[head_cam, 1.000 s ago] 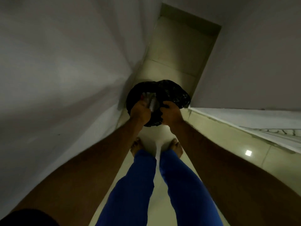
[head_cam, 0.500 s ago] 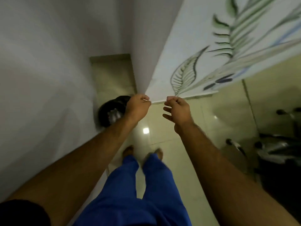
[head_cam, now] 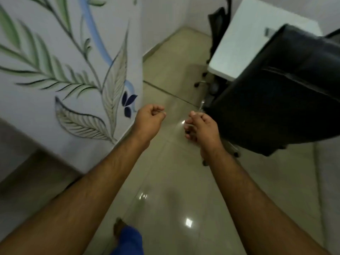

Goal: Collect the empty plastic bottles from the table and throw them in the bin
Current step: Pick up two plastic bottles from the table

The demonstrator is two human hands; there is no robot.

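Both of my arms reach forward over a glossy tiled floor. My left hand (head_cam: 150,117) is curled into a loose fist with nothing in it, level with the corner of a leaf-painted wall. My right hand (head_cam: 201,127) hangs a short way to its right, fingers loosely curled and apart, also holding nothing. No bottle and no bin appear in this view. A white table (head_cam: 239,45) stands at the back right; no bottle shows on the part I see.
A wall with a painted leaf pattern (head_cam: 73,74) fills the left side. A black office chair (head_cam: 279,92) stands close on the right, its wheeled base (head_cam: 204,83) partly showing. Open tiled floor (head_cam: 171,181) runs ahead between them. My bare foot and blue trouser leg (head_cam: 127,236) show at the bottom.
Both hands let go at the black-lined bin and came away holding nothing. My view turned right: the bin has left the frame, and the chair and table have come in.
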